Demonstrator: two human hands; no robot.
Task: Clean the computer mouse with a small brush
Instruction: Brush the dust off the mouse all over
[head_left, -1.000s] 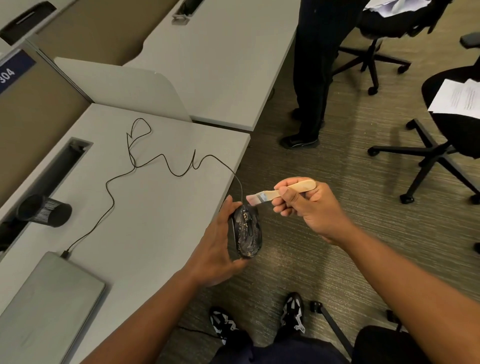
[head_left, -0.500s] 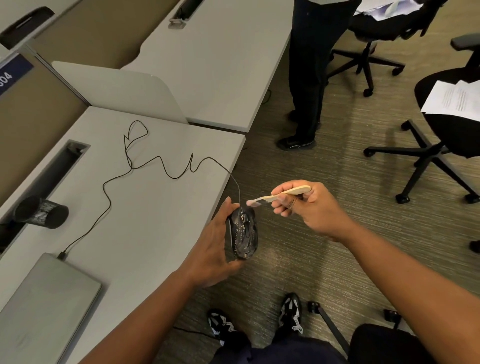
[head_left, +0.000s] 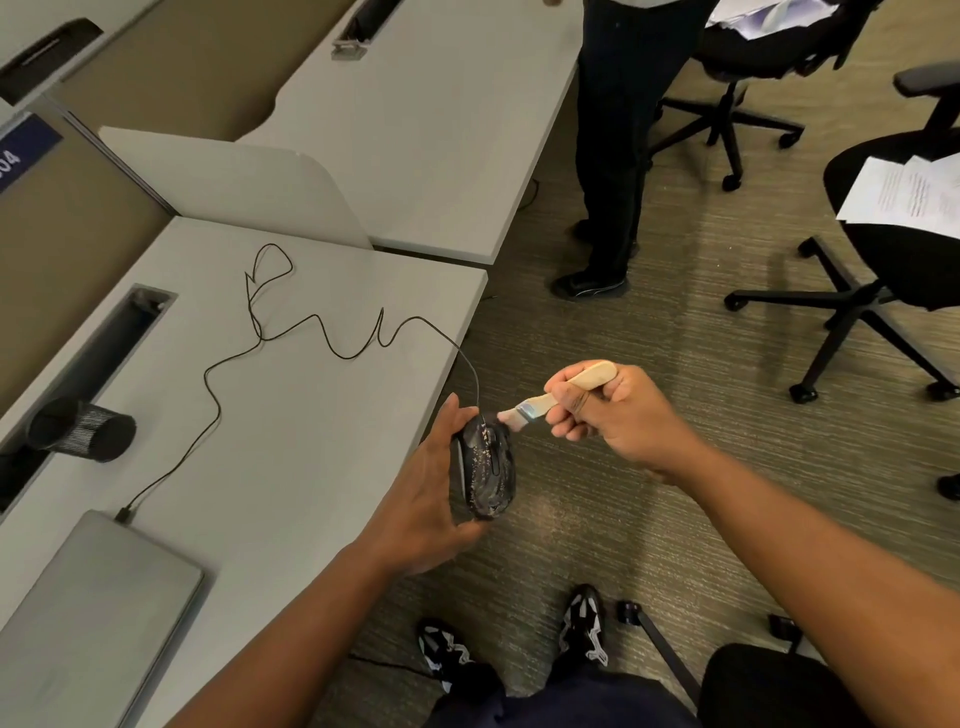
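A black computer mouse (head_left: 488, 465), speckled with pale crumbs, is held off the desk's right edge over the carpet. My left hand (head_left: 423, 501) grips it from the left side and underneath. Its thin black cable (head_left: 291, 332) trails back across the grey desk (head_left: 311, 431) to a closed laptop (head_left: 88, 618). My right hand (head_left: 618, 415) holds a small brush (head_left: 550, 397) with a pale wooden handle. The brush's bristles touch the front upper end of the mouse.
A black mesh cup (head_left: 83, 428) lies on its side at the desk's left. A person in dark trousers (head_left: 608, 150) stands ahead on the carpet. Two black office chairs (head_left: 883, 275) with papers on their seats stand at the right. My shoes (head_left: 582, 623) show below.
My right hand has brought the brush down and left, from just above the mouse to its front end, where the bristles now touch. My left hand has kept the mouse nearly still.
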